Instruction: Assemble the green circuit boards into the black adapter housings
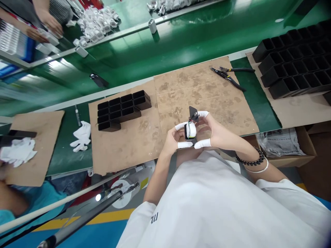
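Observation:
My left hand, with white covers on its fingertips, is closed around a small black housing. A rounded white part sits in the housing's opening, and thin wires run up from it. The wires lead to a black flat cover, which the fingers of my right hand pinch at the upper side. My right thumb, also in a white cover, lies against the lower end of the housing. Both hands are over the front edge of the cardboard. The inner fingers are partly hidden.
Several open black boxes stand in rows on the left. Two pairs of pliers lie at the back right, near more black boxes. White gloves lie left. Across the line, a co-worker's hands work near white parts.

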Demonstrator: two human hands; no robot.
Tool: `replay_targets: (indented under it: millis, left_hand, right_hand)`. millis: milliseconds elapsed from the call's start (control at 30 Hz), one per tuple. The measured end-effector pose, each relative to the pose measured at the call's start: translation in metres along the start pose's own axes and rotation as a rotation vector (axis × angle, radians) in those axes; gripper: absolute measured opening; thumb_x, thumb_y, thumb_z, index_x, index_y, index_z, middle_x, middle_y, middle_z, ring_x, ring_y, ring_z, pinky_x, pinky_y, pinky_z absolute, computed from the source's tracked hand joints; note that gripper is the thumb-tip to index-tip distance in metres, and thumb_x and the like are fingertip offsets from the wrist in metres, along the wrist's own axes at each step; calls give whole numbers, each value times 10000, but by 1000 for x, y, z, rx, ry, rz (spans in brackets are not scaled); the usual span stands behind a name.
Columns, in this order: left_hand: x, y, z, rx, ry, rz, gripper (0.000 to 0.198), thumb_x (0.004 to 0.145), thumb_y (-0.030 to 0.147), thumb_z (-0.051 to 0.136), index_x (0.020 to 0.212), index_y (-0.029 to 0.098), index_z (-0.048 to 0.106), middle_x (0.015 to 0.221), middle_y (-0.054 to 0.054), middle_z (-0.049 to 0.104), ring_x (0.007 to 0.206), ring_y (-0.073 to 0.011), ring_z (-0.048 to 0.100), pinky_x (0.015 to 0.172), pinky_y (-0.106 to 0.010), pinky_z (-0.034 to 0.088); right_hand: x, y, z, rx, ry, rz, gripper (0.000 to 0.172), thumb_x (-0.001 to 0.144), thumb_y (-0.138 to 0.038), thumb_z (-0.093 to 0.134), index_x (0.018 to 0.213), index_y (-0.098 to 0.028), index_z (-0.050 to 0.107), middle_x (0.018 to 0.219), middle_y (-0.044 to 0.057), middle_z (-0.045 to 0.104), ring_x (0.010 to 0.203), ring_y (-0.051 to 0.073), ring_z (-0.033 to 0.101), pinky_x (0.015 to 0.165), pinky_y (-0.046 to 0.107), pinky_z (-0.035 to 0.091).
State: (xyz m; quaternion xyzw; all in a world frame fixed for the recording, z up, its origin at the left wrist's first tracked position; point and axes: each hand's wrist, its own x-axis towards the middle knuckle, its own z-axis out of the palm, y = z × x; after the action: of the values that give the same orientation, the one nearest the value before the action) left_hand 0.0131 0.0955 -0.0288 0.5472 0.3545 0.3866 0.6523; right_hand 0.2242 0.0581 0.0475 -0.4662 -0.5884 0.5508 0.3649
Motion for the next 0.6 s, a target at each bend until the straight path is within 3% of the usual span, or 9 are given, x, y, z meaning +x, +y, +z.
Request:
replay_targets:
  millis: [167, 267, 333, 400, 500, 600]
  left_hand:
    - [-6, 4, 3, -143, 24, -79, 864, 337, 545, 1013, 1087, 220, 730, 1047, -75, 752, 1037, -285, 709, 913, -417, 574]
    - [-9, 18, 6, -233, -63, -94, 847, 275, 508, 1021, 1028, 220, 763, 983, -44, 753, 990, -278, 710, 928, -414, 574]
    - [-9, 26, 9, -252, -132, -111, 806, 254, 496, 1022, 965, 208, 774, 905, -37, 744, 907, -269, 706, 884, -410, 583]
    - [-9, 30, 12, -235, -206, -134, 757, 249, 487, 1023, 901, 195, 773, 840, -39, 728, 821, -257, 688, 808, -403, 591]
    - [-11, 29, 15, -221, -286, -158, 699, 256, 439, 1030, 849, 185, 763, 787, -30, 707, 751, -231, 667, 735, -379, 589]
    - [-15, 24, 14, -239, -246, -155, 716, 268, 345, 1039, 915, 194, 773, 853, -28, 735, 808, -230, 693, 794, -371, 594]
  right_hand:
    - [-2, -1, -11, 99, 114, -106, 862, 772, -400, 882, 1494, -345, 413, 1559, 103, 518, 1411, 277, 556, 1111, 477, 527]
    - [2, -14, -18, 62, 102, -235, 574, 827, -369, 846, 1361, -357, 635, 1615, 27, 502, 1513, 279, 458, 1217, 480, 437]
    - [5, -21, -20, 60, 76, -260, 348, 835, -372, 840, 1171, -325, 765, 1502, 22, 629, 1445, 282, 546, 1224, 471, 436]
    - [8, -25, -19, 100, 60, -251, 243, 826, -392, 845, 1051, -306, 806, 1320, 32, 751, 1270, 276, 689, 1147, 466, 518]
    - [12, -25, -17, 112, 60, -218, 191, 809, -431, 852, 915, -277, 814, 1084, 36, 823, 1039, 251, 776, 995, 434, 613]
    - [13, -23, -20, 84, 65, -250, 201, 782, -432, 873, 828, -249, 803, 983, 43, 825, 931, 227, 779, 898, 382, 633]
